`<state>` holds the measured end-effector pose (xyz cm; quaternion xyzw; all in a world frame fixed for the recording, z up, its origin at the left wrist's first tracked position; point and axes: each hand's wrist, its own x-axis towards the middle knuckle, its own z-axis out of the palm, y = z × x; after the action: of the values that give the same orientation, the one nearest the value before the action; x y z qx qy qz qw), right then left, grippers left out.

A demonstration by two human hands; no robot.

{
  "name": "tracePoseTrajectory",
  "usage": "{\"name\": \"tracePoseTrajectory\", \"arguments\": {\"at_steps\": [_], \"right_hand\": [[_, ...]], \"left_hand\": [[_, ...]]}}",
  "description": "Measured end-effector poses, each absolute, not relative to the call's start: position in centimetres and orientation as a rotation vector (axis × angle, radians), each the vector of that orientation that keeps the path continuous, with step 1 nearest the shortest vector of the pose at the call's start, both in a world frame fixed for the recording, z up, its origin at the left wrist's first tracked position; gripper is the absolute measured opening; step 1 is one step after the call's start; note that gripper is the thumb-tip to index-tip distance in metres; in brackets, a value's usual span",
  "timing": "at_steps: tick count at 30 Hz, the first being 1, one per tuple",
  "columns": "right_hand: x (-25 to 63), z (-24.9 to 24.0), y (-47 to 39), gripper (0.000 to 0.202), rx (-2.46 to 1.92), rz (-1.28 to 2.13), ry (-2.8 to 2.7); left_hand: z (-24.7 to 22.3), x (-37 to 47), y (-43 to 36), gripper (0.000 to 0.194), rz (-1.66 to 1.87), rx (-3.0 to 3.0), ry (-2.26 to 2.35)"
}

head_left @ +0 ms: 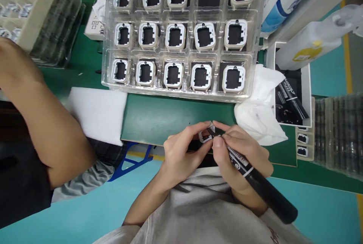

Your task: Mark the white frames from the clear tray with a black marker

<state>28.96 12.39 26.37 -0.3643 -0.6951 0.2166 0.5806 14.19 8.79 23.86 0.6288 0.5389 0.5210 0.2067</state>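
I'm apparently inking the white case [206, 139], lower centre of the frame: my left fingers [195, 128] pinch it, my right fingers [221, 153] close round the marker [256, 179], tip at the case. Moving that tip calls for steadiness.

Going round from the middle of the view: at 10 o'clock there is a tall pile of trays [53, 28] with shiny bits in the top one. Closer in, a little white box with black writing [95, 28] has crumpled paper [99, 8] on it. A flat, soft white pad [98, 113] lies at 9 o'clock. A blue metal frame [133, 161] pokes out near 8 o'clock. At 2 o'clock, a white bottle with a yellow patch [309, 45] tilts over. The blue-green floor [326, 213] shows at 4 o'clock.
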Motion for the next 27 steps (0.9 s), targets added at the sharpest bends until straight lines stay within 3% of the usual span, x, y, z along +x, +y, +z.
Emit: {"name": "tracePoseTrajectory", "arguments": {"at_steps": [27], "right_hand": [[29.38, 25.76, 12.21, 0.029, -0.821, 0.559, -1.543]], "left_hand": [[24.46, 14.15, 8.78, 0.043, 1.355, 1.51, 1.482]]}}
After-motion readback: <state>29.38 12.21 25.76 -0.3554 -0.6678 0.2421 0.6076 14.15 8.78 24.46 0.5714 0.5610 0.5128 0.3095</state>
